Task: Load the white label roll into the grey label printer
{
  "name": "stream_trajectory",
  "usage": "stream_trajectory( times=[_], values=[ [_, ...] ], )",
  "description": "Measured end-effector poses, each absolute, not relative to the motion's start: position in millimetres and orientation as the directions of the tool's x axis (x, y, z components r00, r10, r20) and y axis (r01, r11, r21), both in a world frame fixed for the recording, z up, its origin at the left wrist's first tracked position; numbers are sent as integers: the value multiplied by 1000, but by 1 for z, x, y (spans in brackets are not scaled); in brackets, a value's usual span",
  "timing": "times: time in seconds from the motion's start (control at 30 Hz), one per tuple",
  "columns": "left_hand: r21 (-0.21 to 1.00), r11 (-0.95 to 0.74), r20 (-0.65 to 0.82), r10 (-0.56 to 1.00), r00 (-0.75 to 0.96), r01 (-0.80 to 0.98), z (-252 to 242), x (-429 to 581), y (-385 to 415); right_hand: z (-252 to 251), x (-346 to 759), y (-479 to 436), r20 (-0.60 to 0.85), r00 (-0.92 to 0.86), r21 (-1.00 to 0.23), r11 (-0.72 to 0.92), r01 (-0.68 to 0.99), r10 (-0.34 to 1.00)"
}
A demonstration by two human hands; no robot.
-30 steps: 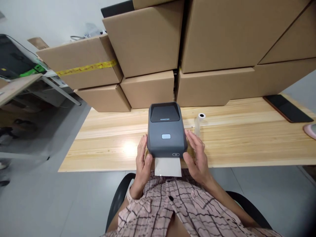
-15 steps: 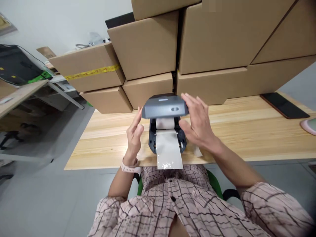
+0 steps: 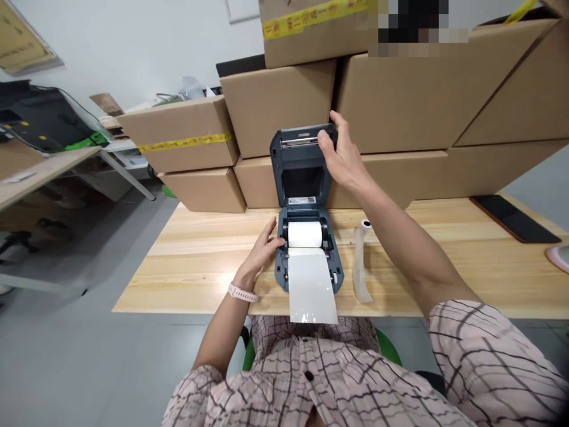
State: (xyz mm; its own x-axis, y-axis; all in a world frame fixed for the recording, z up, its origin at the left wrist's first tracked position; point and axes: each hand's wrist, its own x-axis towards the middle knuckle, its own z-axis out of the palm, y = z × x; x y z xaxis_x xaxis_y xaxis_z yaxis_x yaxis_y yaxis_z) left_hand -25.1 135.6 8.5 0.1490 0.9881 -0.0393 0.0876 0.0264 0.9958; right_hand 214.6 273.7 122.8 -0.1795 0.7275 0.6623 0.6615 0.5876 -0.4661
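A dark grey label printer (image 3: 280,270) stands on the wooden table (image 3: 191,261) with its lid (image 3: 300,163) swung fully upright. Inside lies a white paper roll (image 3: 304,233), and a strip of its paper (image 3: 312,287) runs out over the table's front edge. My right hand (image 3: 341,155) grips the top right corner of the raised lid. My left hand (image 3: 263,249) rests against the printer's left side beside the roll, fingers spread, holding nothing.
Stacked cardboard boxes (image 3: 413,107) fill the back of the table right behind the printer. A translucent strip with a small white core (image 3: 361,261) lies to the right of the printer. A dark phone (image 3: 515,218) and a pink object (image 3: 560,256) sit at far right.
The lid went from shut to half raised to fully upright under my right hand. My left hand dropped from the lid to the printer's left side. The paper roll came into sight.
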Motion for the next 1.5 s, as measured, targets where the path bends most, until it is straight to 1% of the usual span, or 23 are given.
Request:
stream_trajectory(
  times=[0.07, 0.13, 0.2, 0.23, 0.3, 0.37, 0.43, 0.47, 0.53, 0.6, 0.67, 0.73, 0.8, 0.87, 0.93, 1.0, 1.1, 1.2, 1.27, 1.33, 1.43, 1.5],
  values=[
    [994, -25, 4, 982, 189, 107, 13, -23, 134, 123, 213, 262, 723, -182, -382, 606, 698, 666],
    [978, -86, 47, 979, 197, 192, 16, -23, 133, 121, 211, 237, 777, -211, -293, 637, 713, 594],
    [945, -99, 49, 986, 162, 312, 15, -25, 133, 114, 210, 208, 765, -312, -239, 698, 675, 563],
    [930, -83, 33, 989, 144, 359, 13, -26, 132, 109, 210, 196, 726, -384, -230, 728, 646, 570],
    [917, -46, -7, 991, 131, 396, 10, -27, 132, 97, 211, 181, 572, -552, -239, 767, 595, 607],
    [921, -26, -29, 990, 135, 389, 9, -26, 132, 88, 211, 178, 335, -697, -256, 774, 580, 633],
    [922, -31, -29, 988, 149, 385, 10, -25, 132, 81, 207, 184, 90, -775, -247, 768, 591, 626],
    [921, -39, -24, 987, 157, 388, 11, -24, 133, 79, 203, 188, -2, -789, -236, 767, 597, 614],
    [910, -56, -14, 986, 167, 410, 15, -23, 133, 76, 193, 197, -105, -790, -218, 761, 611, 604],
    [897, -63, -11, 986, 165, 437, 17, -22, 134, 74, 184, 204, -146, -781, -223, 749, 624, 607],
    [893, -67, -6, 987, 161, 444, 19, -23, 133, 74, 180, 208, -152, -779, -258, 736, 626, 609],
    [898, -74, -1, 986, 169, 434, 20, -23, 133, 79, 186, 211, -112, -816, -357, 743, 566, 568],
    [903, -76, 1, 985, 175, 423, 20, -23, 132, 89, 203, 211, -13, -876, -506, 752, 422, 483],
    [904, -76, 1, 985, 174, 421, 21, -23, 131, 102, 230, 211, 111, -899, -615, 740, 273, 424],
    [904, -70, 0, 986, 164, 421, 21, -23, 130, 113, 261, 211, 216, -870, -657, 725, 207, 444],
    [905, -57, -8, 988, 152, 422, 22, -22, 129, 116, 290, 214, 275, -795, -704, 677, 217, 541],
    [903, -45, -18, 989, 144, 427, 20, -22, 130, 101, 322, 222, 259, -639, -818, 516, 254, 724],
    [900, -33, -27, 991, 130, 434, 18, -23, 131, 74, 332, 235, 226, -484, -860, 406, 308, 845],
    [900, -29, -27, 992, 123, 435, 17, -23, 131, 56, 330, 242, 217, -399, -876, 358, 324, 891],
    [900, -35, -23, 992, 127, 434, 17, -23, 131, 43, 323, 246, 175, -334, -915, 279, 292, 926],
    [901, -44, -20, 990, 142, 431, 19, -22, 131, 29, 312, 245, 60, -293, -969, 127, 213, 954],
    [898, -45, -22, 989, 146, 437, 19, -22, 131, 21, 306, 244, 13, -284, -979, 70, 191, 959]
  ],
)
